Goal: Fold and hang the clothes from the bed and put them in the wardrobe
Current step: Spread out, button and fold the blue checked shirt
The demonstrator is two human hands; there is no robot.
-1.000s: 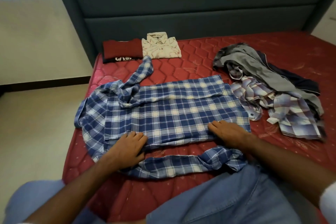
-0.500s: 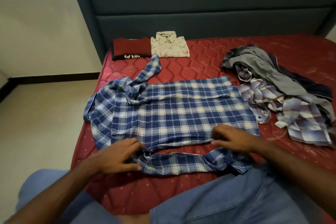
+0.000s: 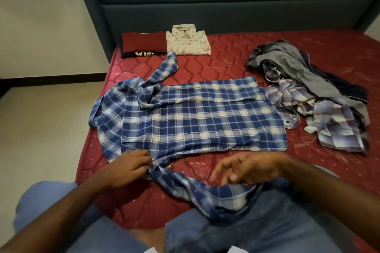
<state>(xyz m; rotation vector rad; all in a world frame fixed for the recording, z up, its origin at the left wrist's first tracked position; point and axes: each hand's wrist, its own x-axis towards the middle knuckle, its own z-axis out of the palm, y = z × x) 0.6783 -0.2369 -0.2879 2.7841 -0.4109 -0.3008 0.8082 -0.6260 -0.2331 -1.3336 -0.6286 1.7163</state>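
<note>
The red quilted mattress (image 3: 236, 61) filled the view, its hexagon stitching running up to a padded dark headboard (image 3: 226, 6). Across it sprawled the blue plaid shirt (image 3: 195, 117), soft woven cotton, long axis running left to right, collar end on the left. To the right sat a rumpled pile of clothes (image 3: 318, 92), grey and pale check, not yet folded. Up by the headboard lay two finished ones: a folded maroon top (image 3: 144, 44) touching a folded cream patterned shirt (image 3: 188, 42). Now the sleeve (image 3: 205, 189) — it trailed off the shirt's near edge, sagging toward the person's lap. The left hand (image 3: 129, 167) pinched it where it met the body, fingers curled tight. The right hand (image 3: 250, 168) hovered just over the sleeve's loose end, fingers loosely spread, gripping nothing. Likely that right hand was nearer for sweeping the sleeve up onto the back.
</note>
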